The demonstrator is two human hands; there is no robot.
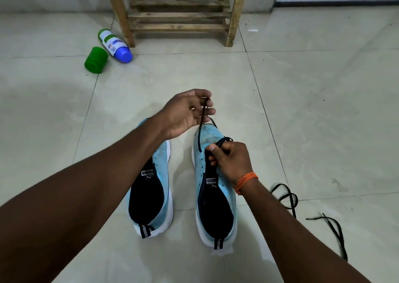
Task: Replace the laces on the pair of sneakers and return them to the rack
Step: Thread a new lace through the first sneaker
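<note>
Two light blue sneakers with black insides stand side by side on the tiled floor, toes pointing away: the left sneaker and the right sneaker. A black lace runs up from the right sneaker's lower eyelets. My left hand pinches the upper end of that lace above the toe. My right hand, with an orange thread at the wrist, pinches the lace's other end at the eyelets on the shoe's right side. The left sneaker's eyelets show no lace.
A wooden rack stands at the far wall. A blue-capped white bottle lies beside a green cap left of the rack. Loose black laces lie on the floor to the right.
</note>
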